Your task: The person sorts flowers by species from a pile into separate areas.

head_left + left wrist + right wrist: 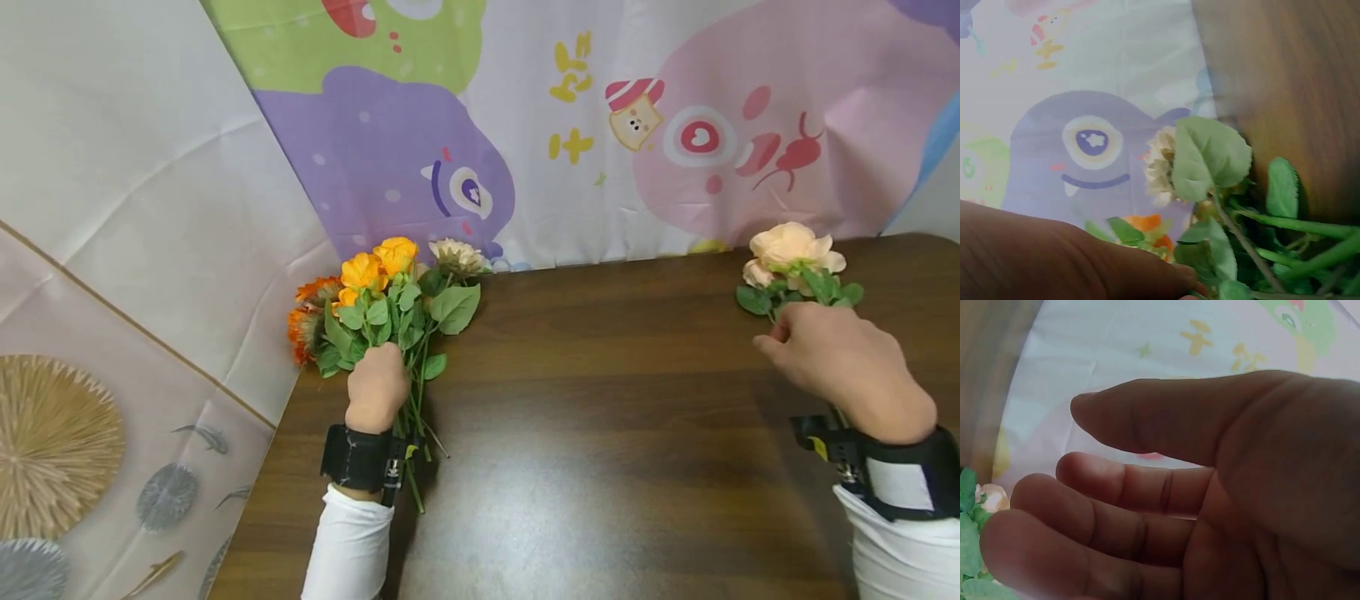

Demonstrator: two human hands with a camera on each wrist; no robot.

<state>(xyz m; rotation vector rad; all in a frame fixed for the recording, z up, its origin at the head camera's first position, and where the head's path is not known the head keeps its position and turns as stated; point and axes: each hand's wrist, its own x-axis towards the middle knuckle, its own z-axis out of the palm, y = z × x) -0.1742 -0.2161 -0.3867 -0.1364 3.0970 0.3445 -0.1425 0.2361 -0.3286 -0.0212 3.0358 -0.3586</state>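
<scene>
On the left of the table lies a bunch of flowers: yellow roses (pixel 362 272), orange flowers (pixel 303 329) and a cream-white flower (pixel 459 257), with green leaves (pixel 1210 156) and long stems (pixel 414 479). My left hand (pixel 378 387) is curled over this bunch; its thumb (pixel 1166 272) pinches at a stem among the leaves, and most of its fingers are hidden. At the far right lies a peach rose (pixel 795 250) with leaves. Just in front of it hovers my right hand (pixel 847 358), fingers loosely bent, with nothing between thumb and fingers in the right wrist view.
The brown wooden table (pixel 570 417) stretches between the two hands. A cartoon-print cloth (pixel 555 200) hangs along its back edge, and a pale patterned cloth (pixel 247 333) borders its left side. Both wrists wear black straps (pixel 356 458).
</scene>
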